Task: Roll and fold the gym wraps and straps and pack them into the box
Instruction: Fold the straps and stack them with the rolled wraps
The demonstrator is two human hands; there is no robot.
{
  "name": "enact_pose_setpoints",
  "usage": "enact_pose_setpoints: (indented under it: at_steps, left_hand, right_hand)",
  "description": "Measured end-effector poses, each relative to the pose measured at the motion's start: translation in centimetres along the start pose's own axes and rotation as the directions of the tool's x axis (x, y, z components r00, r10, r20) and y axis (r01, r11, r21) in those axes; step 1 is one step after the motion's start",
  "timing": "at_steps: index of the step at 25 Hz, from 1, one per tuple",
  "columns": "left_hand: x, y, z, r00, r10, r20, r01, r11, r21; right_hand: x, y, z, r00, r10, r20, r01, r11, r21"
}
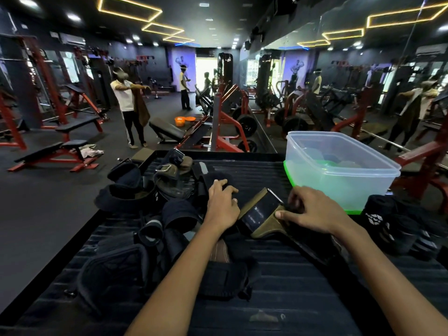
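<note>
We are standing in a dim gym, with red machines and benches running back toward a bright doorway, yellow light strips glowing on the ceiling and a mirror wall on the right. In front of us a black ribbed platform is holding the gear. A clear plastic box is sitting on a green lid at the platform's far right corner; through its cloudy wall we are making out only vague shapes inside, and we cannot tell what they are.

Our right hand is pinching the olive strap — thumb pressing on its olive edge, fingers curling over the end by the metal ring. The strap is lying at the middle of the platform, just in front of the box, its dark glossy face turned up. Our left hand is resting just beside it, fingers bent down onto a black wrap; whether it is actually gripping the fabric we cannot tell.

To the left a loose pile of wraps is spreading over the platform — black pads, olive pieces, buckles. A black roll with a white logo is sitting at the right, just beside the box.

Farther back, a person is holding up a brown towel.
</note>
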State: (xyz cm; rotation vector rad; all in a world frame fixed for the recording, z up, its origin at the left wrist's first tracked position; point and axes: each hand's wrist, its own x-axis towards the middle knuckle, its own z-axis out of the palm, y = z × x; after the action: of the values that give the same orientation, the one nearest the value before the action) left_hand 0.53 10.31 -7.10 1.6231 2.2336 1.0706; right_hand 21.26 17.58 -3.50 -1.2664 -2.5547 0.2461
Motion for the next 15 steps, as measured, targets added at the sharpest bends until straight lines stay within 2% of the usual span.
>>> enact_pose_setpoints:
  at_steps: [3, 4, 6, 8, 11, 13, 15]
  left_hand:
    - [-0.5, 0.6, -0.1, 0.999, 0.017, 0.044, -0.015, 0.999, -0.030]
    - [-0.7, 0.8, -0.2, 0.998, 0.019, 0.052, -0.018, 0.999, -0.027]
    - [-0.9, 1.1, -0.4, 0.997, 0.024, 0.068, -0.026, 0.999, 0.024]
    - [-1.3, 1.2, -1.2, 0.997, 0.035, 0.072, -0.052, 0.970, 0.237]
    - [-2.1, 1.6, -3.4, 0.995, 0.007, 0.099, -0.060, 0.839, 0.541]
    - [-2.3, 1.7, -5.7, 0.993, -0.031, 0.112, -0.042, 0.800, 0.598]
    - [-2.2, 1.0, -9.0, 0.997, -0.049, 0.058, 0.004, 0.797, 0.604]
  right_hand:
    - [0.6, -0.8, 0.9, 0.976, -0.151, -0.158, 0.178, 0.968, 0.176]
    - [0.8, -1.6, 1.2, 0.965, -0.197, -0.171, 0.227, 0.958, 0.173]
    - [1.5, -3.2, 2.1, 0.944, -0.281, -0.176, 0.289, 0.957, 0.020]
    - [2.6, -5.0, 2.7, 0.914, -0.361, -0.183, 0.327, 0.925, -0.192]
    - [4.5, -8.1, 2.8, 0.921, -0.376, -0.098, 0.347, 0.909, -0.229]
    - [5.8, -10.1, 3.5, 0.929, -0.369, -0.003, 0.364, 0.917, -0.167]
    - [7.1, -12.3, 4.4, 0.919, -0.388, 0.070, 0.394, 0.911, -0.124]
